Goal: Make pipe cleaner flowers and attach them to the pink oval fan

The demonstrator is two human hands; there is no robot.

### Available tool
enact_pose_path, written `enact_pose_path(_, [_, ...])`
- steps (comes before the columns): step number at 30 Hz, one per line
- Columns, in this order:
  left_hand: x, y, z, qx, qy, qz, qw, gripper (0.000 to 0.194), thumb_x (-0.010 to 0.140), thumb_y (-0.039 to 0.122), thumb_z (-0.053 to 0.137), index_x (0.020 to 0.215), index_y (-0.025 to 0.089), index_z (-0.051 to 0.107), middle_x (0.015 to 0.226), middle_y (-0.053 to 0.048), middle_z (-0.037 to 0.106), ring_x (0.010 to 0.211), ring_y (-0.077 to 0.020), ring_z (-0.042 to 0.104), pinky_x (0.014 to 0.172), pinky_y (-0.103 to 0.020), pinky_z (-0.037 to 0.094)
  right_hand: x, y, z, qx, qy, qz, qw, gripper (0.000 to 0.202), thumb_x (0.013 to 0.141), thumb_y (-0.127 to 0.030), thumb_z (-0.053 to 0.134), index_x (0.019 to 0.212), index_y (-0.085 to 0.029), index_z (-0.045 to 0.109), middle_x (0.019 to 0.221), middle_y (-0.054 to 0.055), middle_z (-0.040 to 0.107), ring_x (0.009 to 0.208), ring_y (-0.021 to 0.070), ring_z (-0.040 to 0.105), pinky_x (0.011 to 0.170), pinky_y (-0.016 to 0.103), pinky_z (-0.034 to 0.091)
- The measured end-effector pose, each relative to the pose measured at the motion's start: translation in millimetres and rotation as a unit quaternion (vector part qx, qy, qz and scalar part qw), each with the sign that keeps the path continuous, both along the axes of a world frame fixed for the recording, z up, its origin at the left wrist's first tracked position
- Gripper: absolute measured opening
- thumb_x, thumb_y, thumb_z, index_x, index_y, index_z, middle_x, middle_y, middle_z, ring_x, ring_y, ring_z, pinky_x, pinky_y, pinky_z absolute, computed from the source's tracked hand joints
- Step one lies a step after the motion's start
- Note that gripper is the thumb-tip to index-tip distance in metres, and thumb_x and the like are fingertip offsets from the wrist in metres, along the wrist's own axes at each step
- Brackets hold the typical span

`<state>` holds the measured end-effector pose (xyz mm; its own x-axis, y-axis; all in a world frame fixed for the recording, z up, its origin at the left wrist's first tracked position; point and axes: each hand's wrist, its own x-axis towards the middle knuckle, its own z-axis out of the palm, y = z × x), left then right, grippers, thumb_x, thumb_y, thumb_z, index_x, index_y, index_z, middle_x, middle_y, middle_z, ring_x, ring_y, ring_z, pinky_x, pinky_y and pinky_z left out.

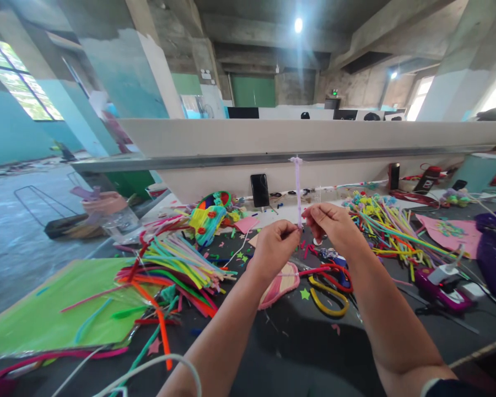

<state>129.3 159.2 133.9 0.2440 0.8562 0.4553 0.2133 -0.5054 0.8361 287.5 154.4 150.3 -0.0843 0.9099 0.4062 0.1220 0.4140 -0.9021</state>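
Observation:
My left hand pinches the lower end of a lavender pipe cleaner, which stands upright with a small knotted tuft at its top. Close beside the stem on the right, my right hand is closed, thumb against curled fingers; what it grips there I cannot make out. Below my hands lies a pink and cream striped piece. Yellow-handled scissors and a red-handled tool rest to its right, with a green star near them.
Bundles of coloured pipe cleaners lie left and right. A phone leans against the partition. A purple power strip with plugs sits at right. A green sheet and a water jug are at left.

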Motion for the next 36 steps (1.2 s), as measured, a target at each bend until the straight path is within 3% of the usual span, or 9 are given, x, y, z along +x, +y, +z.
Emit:
enact_pose_path(7, [-1,-3,3.9,-0.032,-0.021,-0.047,0.998,0.016,0.076,0.027,0.057,0.066,0.014,0.059,0.058,0.003,0.049,0.056,-0.0085,0.040,0.054,-0.021,0.032,-3,-5,1.1,-0.010,-0.044,0.000,0.999,0.013,0.076,-0.030,0.065,0.073,-0.018,0.059,0.048,-0.005,0.049,0.038,0.0079,0.044,0.037,0.021,0.036])
enact_pose_path(13, [0,-5,3.5,-0.034,-0.007,-0.047,0.998,0.016,0.076,0.027,0.058,0.067,0.014,0.061,0.058,0.002,0.050,0.056,-0.0088,0.041,0.054,-0.021,0.032,2,-8,4.3,-0.027,-0.060,0.036,0.997,0.019,0.083,-0.033,0.054,0.071,-0.018,0.057,0.046,-0.004,0.050,0.038,0.0091,0.047,0.039,0.022,0.038])
enact_pose_path(18, [2,-6,3.8,-0.018,-0.027,-0.039,0.999,0.020,0.075,0.028,0.061,0.061,0.014,0.059,0.057,0.002,0.047,0.056,-0.0081,0.040,0.053,-0.020,0.031,-2,-10,4.6,-0.014,-0.103,-0.058,0.993,0.017,0.075,-0.029,0.064,0.065,-0.018,0.056,0.045,-0.005,0.048,0.038,0.0083,0.044,0.039,0.021,0.031])
enact_pose_path(20, [1,-7,4.2,-0.042,-0.049,-0.072,0.995,0.022,0.075,0.031,0.063,0.062,0.014,0.059,0.055,0.003,0.045,0.053,-0.0068,0.037,0.050,-0.019,0.029,-2,-11,4.6,-0.001,-0.100,-0.075,0.992,0.019,0.074,-0.027,0.066,0.061,-0.017,0.055,0.044,-0.005,0.046,0.039,0.0069,0.039,0.039,0.021,0.027])
enact_pose_path(23, [0,-7,3.6,-0.139,-0.131,-0.181,0.965,0.024,0.075,0.035,0.066,0.069,0.014,0.059,0.049,0.006,0.039,0.043,-0.0038,0.031,0.042,-0.018,0.020,0,-12,4.8,-0.002,-0.021,-0.003,1.000,0.023,0.076,-0.031,0.065,0.060,-0.017,0.054,0.046,-0.006,0.042,0.040,0.0054,0.033,0.040,0.021,0.022])
enact_pose_path(27, [3,-9,-1.0,-0.265,-0.247,-0.318,0.876,0.026,0.072,0.032,0.071,0.066,0.013,0.054,0.047,0.007,0.039,0.036,-0.0012,0.026,0.037,-0.018,0.015,0,-13,3.3,-0.045,0.117,0.146,0.981,0.025,0.071,-0.035,0.072,0.065,-0.015,0.057,0.054,-0.004,0.048,0.045,0.0049,0.037,0.043,0.020,0.025])
enact_pose_path(31, [11,-15,-4.4,-0.344,-0.317,-0.361,0.806,0.026,0.067,0.026,0.074,0.065,0.012,0.052,0.054,0.005,0.046,0.034,0.0016,0.025,0.035,-0.015,0.013,-1,-9,-0.2,-0.046,0.185,0.211,0.959,0.025,0.067,-0.035,0.075,0.067,-0.015,0.061,0.062,-0.002,0.053,0.050,0.0070,0.045,0.046,0.020,0.033])
enact_pose_path(33, [13,-17,-4.0,-0.356,-0.329,-0.351,0.801,0.026,0.067,0.026,0.074,0.066,0.012,0.052,0.054,0.006,0.045,0.034,0.0020,0.024,0.035,-0.015,0.012,0,-7,-1.1,-0.020,0.197,0.210,0.957,0.024,0.068,-0.035,0.075,0.066,-0.015,0.061,0.063,-0.002,0.053,0.051,0.0072,0.046,0.046,0.020,0.033])
enact_pose_path(36, [13,-17,-2.7,-0.316,-0.315,-0.296,0.845,0.026,0.067,0.028,0.074,0.065,0.012,0.053,0.052,0.006,0.044,0.034,0.0010,0.027,0.035,-0.015,0.013,1,-6,-0.6,-0.029,0.167,0.204,0.964,0.023,0.071,-0.035,0.072,0.069,-0.015,0.061,0.064,-0.002,0.051,0.051,0.0064,0.044,0.046,0.020,0.032])
